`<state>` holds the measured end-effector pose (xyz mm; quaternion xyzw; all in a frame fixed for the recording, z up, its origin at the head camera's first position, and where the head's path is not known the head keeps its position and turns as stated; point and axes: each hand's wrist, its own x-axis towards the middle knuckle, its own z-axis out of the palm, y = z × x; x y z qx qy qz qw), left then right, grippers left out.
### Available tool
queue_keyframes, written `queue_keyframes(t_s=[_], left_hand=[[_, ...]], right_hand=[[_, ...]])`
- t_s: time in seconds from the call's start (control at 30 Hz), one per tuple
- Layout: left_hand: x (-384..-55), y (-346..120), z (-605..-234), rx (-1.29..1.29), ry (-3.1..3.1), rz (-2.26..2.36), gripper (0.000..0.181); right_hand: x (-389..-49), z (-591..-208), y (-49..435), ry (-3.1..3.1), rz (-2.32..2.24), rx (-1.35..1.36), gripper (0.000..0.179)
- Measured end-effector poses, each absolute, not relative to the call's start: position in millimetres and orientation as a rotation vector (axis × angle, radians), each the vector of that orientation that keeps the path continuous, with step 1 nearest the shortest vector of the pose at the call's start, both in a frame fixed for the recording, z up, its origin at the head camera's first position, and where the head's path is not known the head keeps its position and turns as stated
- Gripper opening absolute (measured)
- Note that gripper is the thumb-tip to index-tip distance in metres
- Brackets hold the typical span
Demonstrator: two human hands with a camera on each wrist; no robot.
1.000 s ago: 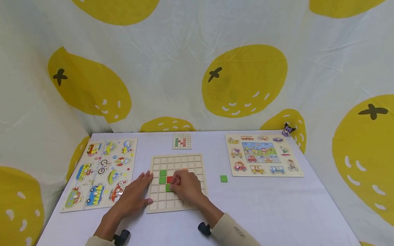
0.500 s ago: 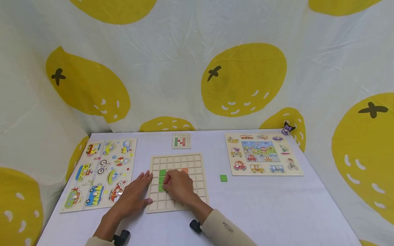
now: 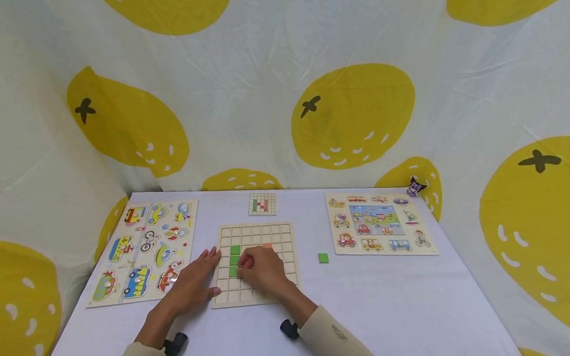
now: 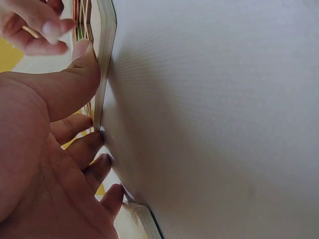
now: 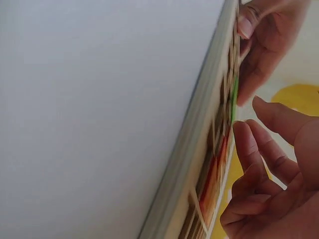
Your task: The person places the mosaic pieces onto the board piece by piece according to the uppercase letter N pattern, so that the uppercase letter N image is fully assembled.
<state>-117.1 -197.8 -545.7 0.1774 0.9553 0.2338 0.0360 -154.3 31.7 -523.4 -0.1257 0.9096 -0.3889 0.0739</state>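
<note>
A square wooden grid board lies on the table. Three green tiles stand in a column on its left part: an upper one, a middle one and a lower green tile. My right hand is over the board, fingertips at the lower tile's right edge. Its thumb and forefinger are apart with nothing between them. An orange tile shows behind the hand; the hand hides the cells below. My left hand rests along the board's left edge, fingers extended, thumb near its front-left corner.
A loose green tile lies right of the board. Behind the board is a small pattern card. Vehicle peg puzzles flank it, a left puzzle and a right puzzle. A small purple figurine stands at the back right.
My right hand slid the lower green tile left, under the other two. Since then its fingers have shifted slightly right and let go of the tile. The left hand stayed put.
</note>
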Motion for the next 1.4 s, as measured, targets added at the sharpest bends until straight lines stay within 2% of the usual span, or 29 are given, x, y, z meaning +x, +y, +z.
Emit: queue_keyframes(t_s=[0.5,0.9,1.17,1.27,1.4], left_hand=[[-117.9,-197.4,-546.9,0.505,2.925,0.73,0.096],[-116.9,-196.7,-548.2,0.521,2.946,0.719,0.095],[-116.9,-198.0,-547.2,0.501,2.934,0.7,0.095],[-117.1,-197.5,-547.1,0.5,2.927,0.702,0.095],[-116.2,-196.1,-545.4,0.51,2.927,0.666,0.094]], right_hand=[[-143.4,-520.2,103.5,2.744,-1.297,-0.118,0.019],[-142.2,-529.9,172.0,2.877,-1.19,0.148,0.031],[-147.7,-528.5,190.4,2.97,-1.055,0.203,0.041],[-150.9,-527.7,190.2,2.984,-0.966,0.214,0.039],[-153.2,-528.3,188.4,2.984,-0.876,0.255,0.027]])
